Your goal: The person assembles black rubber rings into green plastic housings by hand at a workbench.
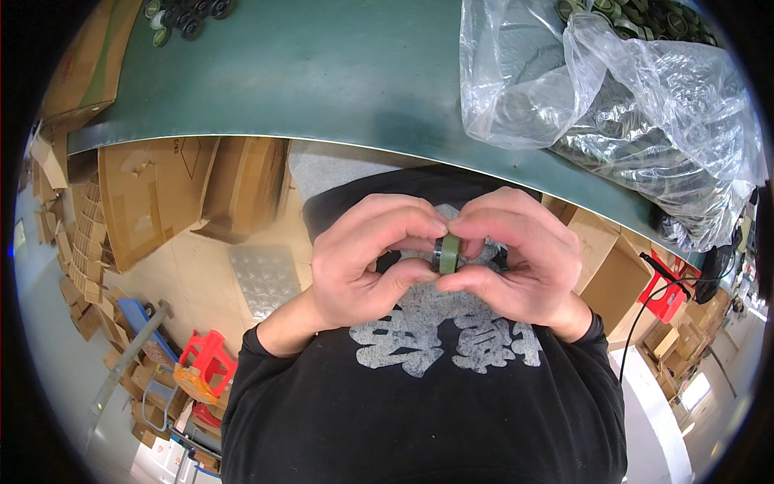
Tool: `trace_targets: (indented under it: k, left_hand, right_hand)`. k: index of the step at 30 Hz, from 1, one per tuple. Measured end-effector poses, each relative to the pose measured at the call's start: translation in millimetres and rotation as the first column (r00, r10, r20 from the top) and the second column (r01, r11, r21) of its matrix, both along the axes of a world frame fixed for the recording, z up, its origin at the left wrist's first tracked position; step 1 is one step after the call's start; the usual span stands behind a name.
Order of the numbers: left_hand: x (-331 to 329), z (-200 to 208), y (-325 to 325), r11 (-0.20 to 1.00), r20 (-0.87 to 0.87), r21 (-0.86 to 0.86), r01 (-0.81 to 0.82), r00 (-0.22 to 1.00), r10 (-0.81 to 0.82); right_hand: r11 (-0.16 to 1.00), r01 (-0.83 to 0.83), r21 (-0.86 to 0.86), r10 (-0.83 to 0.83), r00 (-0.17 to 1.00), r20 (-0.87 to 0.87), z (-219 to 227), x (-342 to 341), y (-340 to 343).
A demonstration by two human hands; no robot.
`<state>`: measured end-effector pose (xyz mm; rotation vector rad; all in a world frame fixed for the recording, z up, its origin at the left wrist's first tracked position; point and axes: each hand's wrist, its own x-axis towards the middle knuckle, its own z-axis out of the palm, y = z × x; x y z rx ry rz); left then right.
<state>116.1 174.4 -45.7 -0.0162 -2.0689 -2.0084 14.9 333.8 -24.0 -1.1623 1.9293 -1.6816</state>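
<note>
In front of my chest, I hold a small round part between both hands, clear of the table. One side of it is an olive-green ring and the other is black; whether these are one piece or two, I cannot tell. My left hand is closed, with thumb and fingertips pinching the black side. On the green side, the thumb and fingers of my right hand pinch the rim. The fingers hide much of the part.
Beyond my hands stretches a green table. A clear plastic bag with many green rings lies at its right. Small black and green round parts sit far left. Cardboard boxes and a red stool stand below on the left.
</note>
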Motion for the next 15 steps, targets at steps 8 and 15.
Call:
trace_targets:
  k: [8, 15]
  left_hand:
    - [-1.7, 0.8, -1.4, 0.996, -0.013, -0.087, 0.020, 1.000, -0.022]
    - [-2.4, -0.3, -1.6, 0.973, -0.104, -0.228, -0.038, 0.994, 0.015]
  right_hand:
    - [0.998, -0.066, 0.008, 0.061, 0.959, 0.276, -6.6, -5.7, 2.7]
    - [0.997, -0.079, -0.013, 0.077, 0.895, 0.440, -7.5, -4.2, 1.3]
